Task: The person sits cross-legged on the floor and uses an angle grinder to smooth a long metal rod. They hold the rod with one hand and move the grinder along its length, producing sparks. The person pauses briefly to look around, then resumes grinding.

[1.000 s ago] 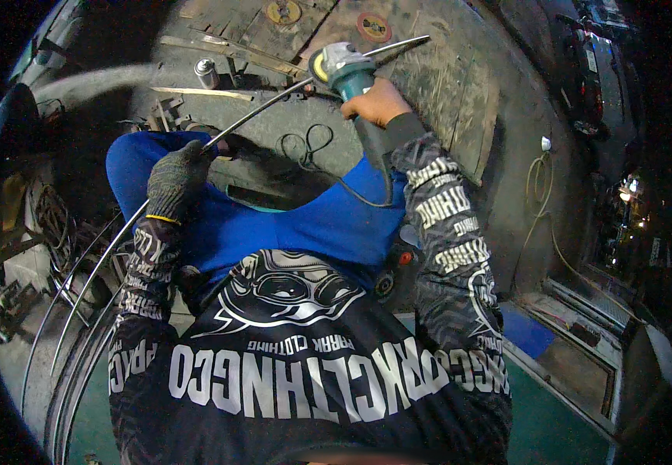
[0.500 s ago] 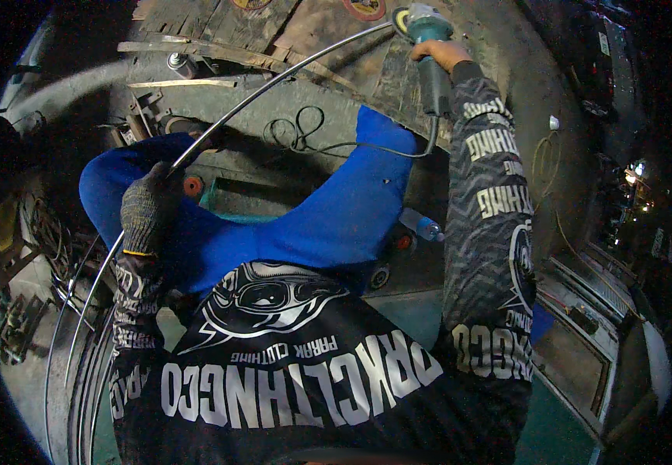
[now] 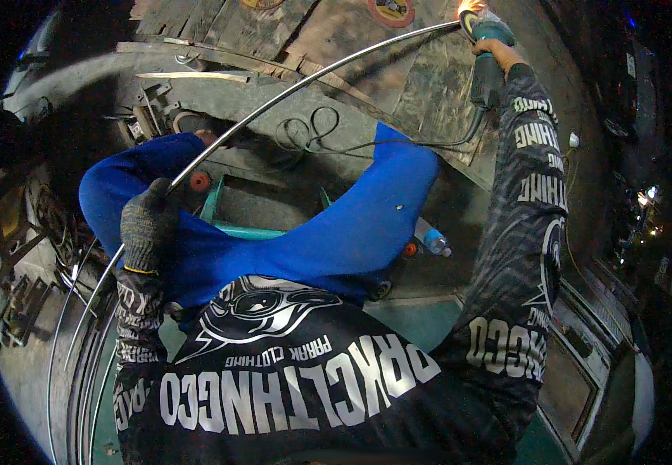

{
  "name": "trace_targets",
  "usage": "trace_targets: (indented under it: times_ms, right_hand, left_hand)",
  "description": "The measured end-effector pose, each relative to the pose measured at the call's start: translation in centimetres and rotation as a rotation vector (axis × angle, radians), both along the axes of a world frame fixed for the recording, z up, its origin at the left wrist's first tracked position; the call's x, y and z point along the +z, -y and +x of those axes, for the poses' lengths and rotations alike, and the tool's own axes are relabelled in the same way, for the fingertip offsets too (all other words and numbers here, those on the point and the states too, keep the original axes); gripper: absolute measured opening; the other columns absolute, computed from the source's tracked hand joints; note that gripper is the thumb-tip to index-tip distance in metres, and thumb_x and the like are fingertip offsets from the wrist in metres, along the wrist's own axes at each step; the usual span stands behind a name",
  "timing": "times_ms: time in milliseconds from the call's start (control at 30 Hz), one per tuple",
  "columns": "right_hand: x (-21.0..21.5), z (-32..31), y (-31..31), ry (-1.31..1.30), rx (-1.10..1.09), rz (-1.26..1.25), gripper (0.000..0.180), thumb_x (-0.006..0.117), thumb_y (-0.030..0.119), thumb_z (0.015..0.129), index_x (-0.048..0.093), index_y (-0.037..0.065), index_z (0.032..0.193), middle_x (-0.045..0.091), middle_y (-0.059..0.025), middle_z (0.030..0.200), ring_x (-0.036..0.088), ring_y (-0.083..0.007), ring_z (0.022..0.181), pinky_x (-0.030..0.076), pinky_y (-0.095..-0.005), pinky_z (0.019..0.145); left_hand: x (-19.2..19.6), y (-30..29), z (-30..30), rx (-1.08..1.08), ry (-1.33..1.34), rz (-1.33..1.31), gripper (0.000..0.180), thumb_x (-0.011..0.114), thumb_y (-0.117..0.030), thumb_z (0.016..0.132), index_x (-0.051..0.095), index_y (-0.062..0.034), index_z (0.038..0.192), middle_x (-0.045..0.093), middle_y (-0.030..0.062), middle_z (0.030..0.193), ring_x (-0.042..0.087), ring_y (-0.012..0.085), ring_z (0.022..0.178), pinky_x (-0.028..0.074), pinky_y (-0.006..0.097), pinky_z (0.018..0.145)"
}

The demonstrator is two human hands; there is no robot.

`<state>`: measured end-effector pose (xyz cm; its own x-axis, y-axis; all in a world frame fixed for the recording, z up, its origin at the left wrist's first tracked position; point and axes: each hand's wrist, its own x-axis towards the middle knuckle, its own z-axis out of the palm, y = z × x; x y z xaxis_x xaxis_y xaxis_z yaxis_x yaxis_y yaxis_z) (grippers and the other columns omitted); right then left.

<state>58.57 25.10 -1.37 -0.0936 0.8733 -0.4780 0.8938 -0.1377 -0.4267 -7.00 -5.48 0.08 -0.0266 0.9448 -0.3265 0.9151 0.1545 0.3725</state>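
A long, shiny, curved metal rod (image 3: 305, 81) runs from my lower left up to the far right. My left hand (image 3: 148, 229), in a dark knitted glove, is closed around it beside my left knee. My bare right hand (image 3: 500, 56) grips a teal and dark angle grinder (image 3: 488, 81) at arm's length. The grinder's disc (image 3: 468, 29) meets the rod at its far end, and bright orange sparks (image 3: 471, 6) fly up there. A dark cord (image 3: 429, 144) trails from the grinder's rear and loops on the floor.
Worn wooden boards (image 3: 343, 39) lie ahead, with a round red-and-yellow disc (image 3: 392, 9) on them. Several more rods (image 3: 63, 341) lie at my left. A plastic bottle (image 3: 437, 242) is beside my right leg. A metal frame (image 3: 584, 387) stands at the right.
The grinder and my right arm have moved right, farther along the rod. Sparks now spray from the disc, where none showed before. My left hand keeps its grip on the rod.
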Motion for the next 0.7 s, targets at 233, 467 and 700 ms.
trace_targets:
  times_ms: [233,467,700]
  right_hand:
    - [-1.3,-2.5,1.5,0.089,0.028,0.044,0.025,0.068,0.034,0.083,0.079,0.014,0.092,0.074,-0.0015,0.101,0.066,-0.0182,0.099,0.049,-0.0343,0.091]
    - [1.6,-11.8,6.5,0.312,0.04,-0.13,0.037,0.063,0.058,0.08,0.077,0.033,0.105,0.07,-0.0183,0.118,0.065,-0.0327,0.111,0.049,-0.0389,0.098]
    - [4.4,-22.6,12.9,0.224,0.035,-0.084,0.06,0.078,0.049,0.064,0.074,0.005,0.105,0.072,-0.0234,0.109,0.07,-0.0346,0.101,0.054,-0.0405,0.089]
  left_hand:
    - [0.3,0.1,-0.5,-0.018,0.072,0.019,0.029,0.062,-0.038,0.094,0.069,-0.0104,0.093,0.067,0.0192,0.078,0.067,0.0411,0.077,0.05,0.051,0.065]
    - [0.1,0.8,-0.3,-0.036,0.019,0.012,0.033,0.059,-0.044,0.095,0.069,-0.0116,0.094,0.068,0.0187,0.08,0.066,0.0419,0.079,0.05,0.052,0.067]
    - [-0.3,1.3,-0.7,-0.067,0.006,0.069,0.036,0.058,-0.046,0.095,0.069,-0.0121,0.097,0.069,0.0197,0.084,0.067,0.0421,0.083,0.051,0.054,0.071]
